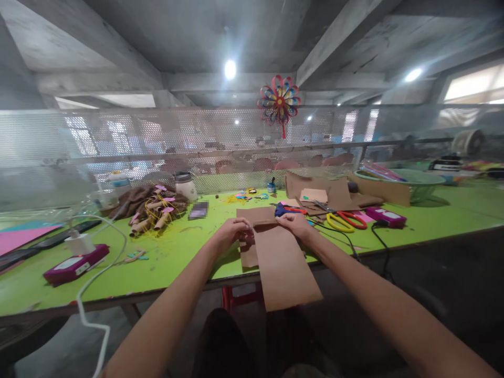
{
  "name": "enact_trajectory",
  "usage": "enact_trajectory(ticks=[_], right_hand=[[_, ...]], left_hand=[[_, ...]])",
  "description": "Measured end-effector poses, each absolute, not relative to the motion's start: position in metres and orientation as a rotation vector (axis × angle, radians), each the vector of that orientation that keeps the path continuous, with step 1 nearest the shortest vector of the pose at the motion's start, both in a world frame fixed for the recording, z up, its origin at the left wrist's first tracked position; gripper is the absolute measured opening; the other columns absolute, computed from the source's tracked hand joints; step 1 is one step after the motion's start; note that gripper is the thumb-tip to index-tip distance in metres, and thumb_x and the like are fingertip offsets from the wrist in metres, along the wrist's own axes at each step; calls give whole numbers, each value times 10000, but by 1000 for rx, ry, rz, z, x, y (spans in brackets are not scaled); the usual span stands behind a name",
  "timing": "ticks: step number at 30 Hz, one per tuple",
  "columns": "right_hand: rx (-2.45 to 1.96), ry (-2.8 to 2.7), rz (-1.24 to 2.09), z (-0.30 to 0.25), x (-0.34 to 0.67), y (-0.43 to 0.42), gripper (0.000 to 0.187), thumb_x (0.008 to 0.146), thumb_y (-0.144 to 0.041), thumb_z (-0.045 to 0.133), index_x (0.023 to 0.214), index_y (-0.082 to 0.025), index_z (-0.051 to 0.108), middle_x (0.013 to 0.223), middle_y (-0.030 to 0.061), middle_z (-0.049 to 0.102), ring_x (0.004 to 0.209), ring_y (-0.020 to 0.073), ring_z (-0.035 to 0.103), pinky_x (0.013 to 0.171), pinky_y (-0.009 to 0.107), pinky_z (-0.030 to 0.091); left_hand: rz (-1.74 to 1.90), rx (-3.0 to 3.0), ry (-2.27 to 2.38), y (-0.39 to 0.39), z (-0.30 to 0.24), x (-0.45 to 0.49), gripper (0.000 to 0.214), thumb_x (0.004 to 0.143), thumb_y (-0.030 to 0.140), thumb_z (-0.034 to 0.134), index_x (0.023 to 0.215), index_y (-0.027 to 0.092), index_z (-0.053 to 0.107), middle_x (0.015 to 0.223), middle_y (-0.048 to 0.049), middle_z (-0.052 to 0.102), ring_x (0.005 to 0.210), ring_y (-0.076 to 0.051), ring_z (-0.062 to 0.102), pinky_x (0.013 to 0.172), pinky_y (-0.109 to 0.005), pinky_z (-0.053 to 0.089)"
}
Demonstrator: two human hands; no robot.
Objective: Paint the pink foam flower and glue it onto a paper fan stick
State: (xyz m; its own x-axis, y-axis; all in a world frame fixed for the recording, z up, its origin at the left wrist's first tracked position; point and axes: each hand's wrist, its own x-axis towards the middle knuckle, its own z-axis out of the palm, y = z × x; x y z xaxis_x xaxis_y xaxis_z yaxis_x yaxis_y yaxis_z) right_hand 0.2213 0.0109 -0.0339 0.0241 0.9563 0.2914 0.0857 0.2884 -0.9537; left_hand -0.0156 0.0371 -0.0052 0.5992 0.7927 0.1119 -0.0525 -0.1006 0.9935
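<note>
A sheet of brown kraft paper (pixel 285 268) hangs over the table's front edge, its far end folded or rolled over. My left hand (pixel 236 231) pinches the left side of that far end. At the right corner, my right hand (pixel 295 224) grips the same sheet between thumb and fingers. A dark blue object (pixel 280 209) shows right beside my right fingertips; I cannot make out what it is. Beneath the held sheet lies another piece of brown paper (pixel 249 257) on the green table. Scissors with yellow and red handles (pixel 340 222) lie to the right of my right hand.
Left are rolled brown paper tubes (pixel 157 220) with yellow strands, a phone (pixel 199 210), a white jar (pixel 185 186) and a purple power strip (pixel 76 264) with a white cable. Right are cardboard pieces (pixel 338 193), another purple power strip (pixel 386 217) and a green basket (pixel 425 177). Mesh panel (pixel 177 134) stands behind.
</note>
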Motion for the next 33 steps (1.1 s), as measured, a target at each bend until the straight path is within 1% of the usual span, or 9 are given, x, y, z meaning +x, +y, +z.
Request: enact_trajectory(ticks=[3,7,14,16,19,22,25,28,33], right_hand=[[-1060,-1363,932,-34,222,12,406,589,-515,697,681,-125,627,583,0,583,499,103,471,505,243,341],[-1059,-1360,966,-34,220,11,408,575,-514,703,667,-127,613,586,-1,577,505,101,470,508,240,345],[-1094,-1484,881,-22,207,8,394,596,-511,672,636,-127,592,565,-11,538,515,97,440,502,235,316],[-1094,-1546,823,-15,204,8,382,607,-509,658,624,-133,594,525,-27,502,495,89,410,483,229,285],[-1107,-1589,763,-4,200,8,376,611,-513,650,607,-142,592,473,-50,433,445,69,340,446,224,230],[-1101,-1621,813,7,199,10,404,616,-548,647,595,-148,591,445,-49,415,416,68,311,416,225,217],[-1019,-1565,962,17,201,13,442,663,-600,596,619,-161,599,441,-19,460,426,98,387,411,231,286],[-856,-1475,1103,28,203,14,440,708,-594,560,725,-160,628,524,17,557,508,128,508,485,239,392],[-611,-1647,1234,44,205,14,399,632,-385,710,961,-169,644,752,42,667,707,178,613,660,287,472]], left_hand=[[820,1510,693,40,-7,-16,58,668,186,563,670,128,562,697,-78,618,612,-142,590,558,-257,434],[924,1498,872,41,-7,-13,175,732,286,549,654,132,525,670,-76,596,544,-126,559,493,-242,405],[958,1764,841,36,2,-4,372,713,428,650,961,153,613,932,-86,638,740,-137,589,636,-244,447],[840,1862,874,35,4,-2,396,722,451,635,984,154,643,796,-60,651,635,-129,570,573,-237,419],[752,1907,894,34,6,-2,355,727,458,624,863,136,687,559,-12,586,487,-108,488,497,-231,359],[833,1861,833,35,9,-6,277,692,399,677,740,126,695,555,-9,587,525,-101,483,522,-222,351],[886,1712,757,38,15,-9,252,676,363,705,757,124,697,643,-29,628,587,-106,514,568,-228,374],[924,1523,640,41,25,-9,260,654,326,737,800,115,690,746,-52,649,661,-112,549,629,-235,401],[866,1285,446,35,31,7,286,618,292,772,814,115,661,767,-48,634,677,-114,571,656,-234,431]])
